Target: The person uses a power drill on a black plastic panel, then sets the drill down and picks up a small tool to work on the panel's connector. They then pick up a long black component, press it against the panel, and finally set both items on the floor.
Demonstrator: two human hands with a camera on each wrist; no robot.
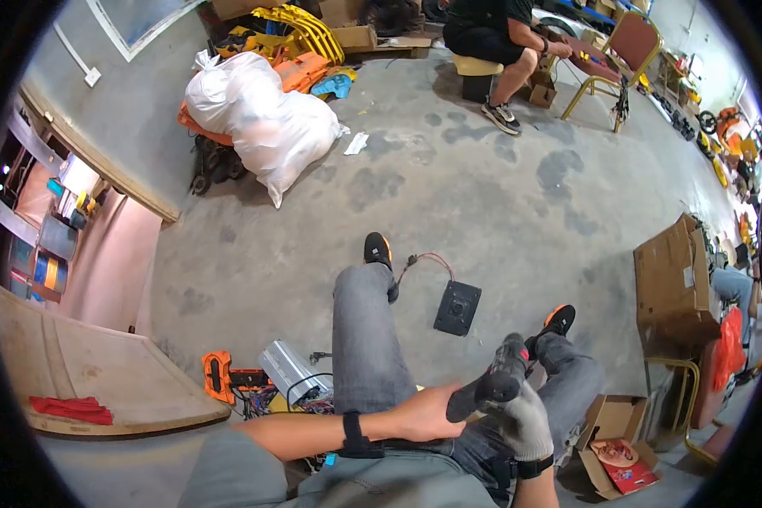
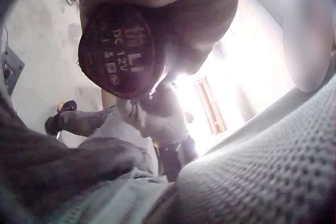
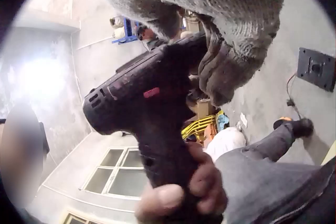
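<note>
A grey floor (image 1: 271,262) spreads under everything; at the top of the head view a person (image 1: 491,34) in dark clothes sits on a low seat (image 1: 480,66); nearer, two legs (image 1: 368,330) in grey jeans reach forward, apart; a bulging white sack (image 1: 267,118) lies off to the left, and a brown cardboard box (image 1: 669,275) stands at the right with a smaller open box (image 1: 618,413) below it; a silver case (image 1: 292,371) lies left of the legs; a black square unit (image 1: 458,308) with a red wire (image 1: 440,260) lies on the floor between the shoes (image 1: 378,247); the drill (image 3: 163,103) is held up over the lap; the bare left hand (image 1: 423,413) has its grip clamped round the handle, the gloved right hand (image 1: 527,423) its grip round the front end
</note>
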